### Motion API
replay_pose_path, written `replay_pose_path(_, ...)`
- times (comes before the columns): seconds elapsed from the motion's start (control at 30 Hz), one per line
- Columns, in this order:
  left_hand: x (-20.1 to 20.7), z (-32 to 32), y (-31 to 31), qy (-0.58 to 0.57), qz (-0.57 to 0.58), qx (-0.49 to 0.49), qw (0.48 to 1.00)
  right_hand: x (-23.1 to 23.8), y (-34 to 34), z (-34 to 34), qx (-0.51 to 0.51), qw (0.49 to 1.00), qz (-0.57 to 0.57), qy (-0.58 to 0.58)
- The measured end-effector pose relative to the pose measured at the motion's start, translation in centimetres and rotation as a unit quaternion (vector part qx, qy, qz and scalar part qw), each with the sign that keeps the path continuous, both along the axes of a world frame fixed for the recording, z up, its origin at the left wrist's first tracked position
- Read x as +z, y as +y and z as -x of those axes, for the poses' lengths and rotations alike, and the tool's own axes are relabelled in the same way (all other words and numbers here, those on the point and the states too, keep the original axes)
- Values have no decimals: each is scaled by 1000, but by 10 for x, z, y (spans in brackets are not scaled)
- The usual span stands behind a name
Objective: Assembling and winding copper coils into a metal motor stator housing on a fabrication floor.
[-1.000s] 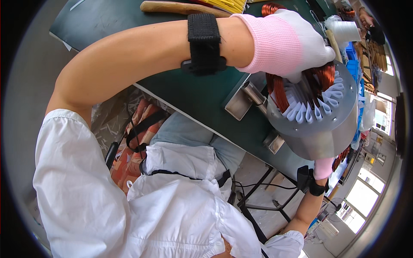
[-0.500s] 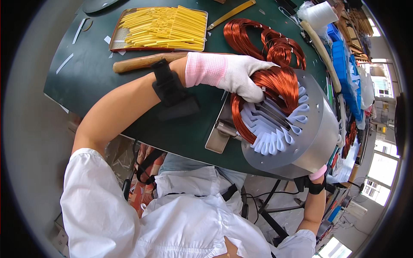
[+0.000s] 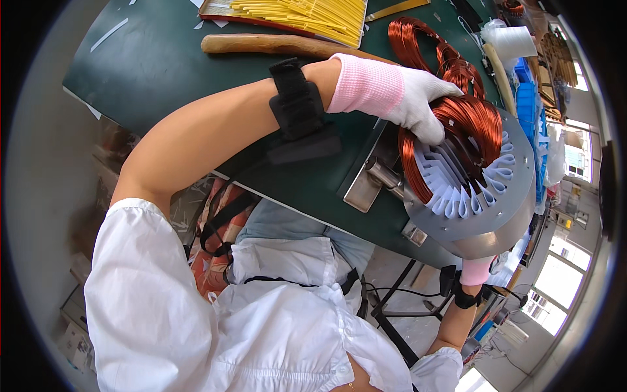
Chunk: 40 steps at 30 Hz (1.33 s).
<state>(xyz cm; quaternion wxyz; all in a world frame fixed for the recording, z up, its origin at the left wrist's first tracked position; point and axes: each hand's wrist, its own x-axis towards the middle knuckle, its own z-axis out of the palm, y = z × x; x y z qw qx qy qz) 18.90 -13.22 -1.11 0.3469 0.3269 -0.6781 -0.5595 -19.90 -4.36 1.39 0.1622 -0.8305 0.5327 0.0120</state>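
Observation:
A metal motor stator (image 3: 450,228) rests on a stand at the right edge of the table, its round face toward me. White paper slot liners (image 3: 457,204) loop out around its bore. Thick bundles of copper wire (image 3: 480,127) arch over the face and run into the slots. My left hand (image 3: 421,101), in a white glove with a pink cuff, grips the copper coil at its upper left, thumb on the near side and fingers partly hidden behind it. My right hand (image 3: 477,269) is at the stator's lower side; only its pink cuff shows, and its fingers are hidden.
More copper coils (image 3: 457,65) lie behind the stator. A wooden stick (image 3: 274,44) lies beyond my left forearm, near a tray of yellow strips (image 3: 307,14). A metal bracket (image 3: 362,193) sits left of the stator. Blue bins (image 3: 526,101) and a white spool (image 3: 513,42) stand at right.
The view has shifted, so the table things appear farther right and higher. The stator's outer side shows less, and my right cuff sits farther left under it. My left hand keeps its grip.

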Motion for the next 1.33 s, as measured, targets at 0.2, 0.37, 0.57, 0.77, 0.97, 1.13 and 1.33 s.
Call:
replay_pose_path(0.2,-8,-11,-2,32,-1,-12,999,-8,-3,-21,-84,990,-12,-116)
replay_pose_path(0.37,3,-8,-17,-43,-5,-52,998,-16,-18,-36,-177,955,10,-236)
replay_pose_path(0.57,2,-8,-11,48,-142,-94,984,32,-36,-90,-165,866,-169,-441)
replay_pose_path(0.77,10,-8,0,116,-205,-85,968,25,-36,-90,-66,917,-33,-392)
replay_pose_path(0.97,10,-18,-5,29,-187,-66,980,4,-20,-46,-19,910,291,-294)
replay_pose_path(1.13,-2,-33,-1,63,-192,-26,979,-34,11,39,-162,889,385,-187)
replay_pose_path(1.33,-12,-45,1,46,-192,4,980,-39,13,86,-329,914,152,-184)
